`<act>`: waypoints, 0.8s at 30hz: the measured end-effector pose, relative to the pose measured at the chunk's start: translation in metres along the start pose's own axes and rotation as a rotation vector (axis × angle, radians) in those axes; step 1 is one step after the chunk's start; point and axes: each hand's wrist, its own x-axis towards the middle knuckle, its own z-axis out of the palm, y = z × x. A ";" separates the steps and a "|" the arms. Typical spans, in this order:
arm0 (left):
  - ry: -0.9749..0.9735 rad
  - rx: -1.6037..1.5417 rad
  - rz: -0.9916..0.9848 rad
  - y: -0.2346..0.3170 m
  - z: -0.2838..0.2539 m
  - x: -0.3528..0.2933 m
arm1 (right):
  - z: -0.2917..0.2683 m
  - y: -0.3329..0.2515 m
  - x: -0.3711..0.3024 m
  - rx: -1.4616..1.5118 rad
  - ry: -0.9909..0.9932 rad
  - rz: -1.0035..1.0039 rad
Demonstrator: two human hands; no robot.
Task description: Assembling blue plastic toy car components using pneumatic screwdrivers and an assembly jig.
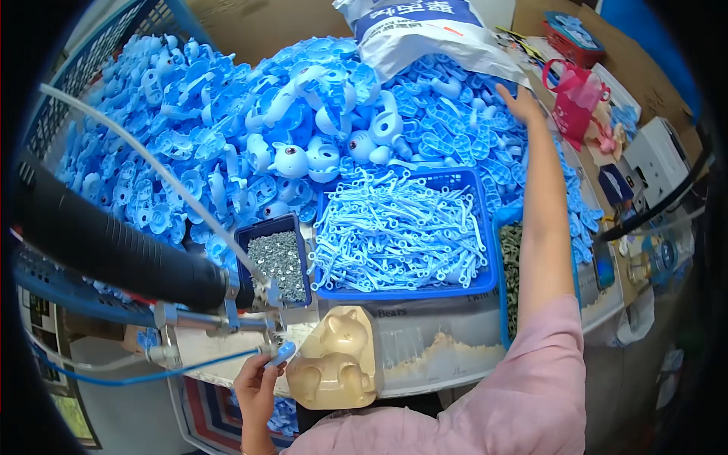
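Observation:
My left hand (256, 385) is low in the view, its fingers closed on a small light-blue plastic part (285, 353). This part is held just under the metal fittings (262, 322) of a machine arm. A tan, animal-shaped hollow fixture (334, 364) stands on the bench right beside that hand. My right arm is stretched far forward. My right hand (522, 105) is at the pile of flat blue plastic parts (455, 125), by the edge of a white and blue sack (425, 38). Its fingers look apart, and I see nothing held in them.
A blue basket (485, 284) holds many light-blue ringed sticks. Left of it stands a dark-blue tray (306, 292) of small metal pieces. Round blue shells (292, 161) are heaped behind. A black hose (114, 235) crosses the left side. A pink bag (572, 106) is at far right.

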 end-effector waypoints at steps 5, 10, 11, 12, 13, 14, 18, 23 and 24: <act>0.053 -0.036 -0.041 0.009 0.008 -0.001 | 0.005 -0.008 0.016 -0.046 -0.175 0.112; 0.015 -0.026 -0.059 0.006 0.014 -0.001 | -0.008 -0.033 -0.003 0.141 -0.287 0.182; 0.004 -0.028 -0.063 0.006 0.015 0.000 | -0.007 -0.035 -0.006 0.139 -0.271 0.121; -0.006 -0.035 -0.058 0.007 0.017 0.002 | -0.007 -0.035 -0.010 0.137 -0.256 0.060; -0.011 -0.040 -0.050 0.008 0.018 0.004 | -0.009 -0.041 -0.015 0.134 -0.255 0.065; -0.015 -0.038 -0.055 0.010 0.018 0.004 | -0.013 -0.050 -0.023 0.119 -0.290 0.007; -0.018 -0.004 -0.025 0.013 0.019 0.000 | -0.031 -0.092 -0.070 0.321 -0.408 -0.200; -0.033 -0.003 0.001 0.008 0.018 -0.003 | -0.064 -0.079 -0.054 0.331 -0.405 -0.320; -0.015 0.016 0.027 0.007 0.017 -0.005 | -0.064 -0.062 -0.034 0.181 -0.389 -0.212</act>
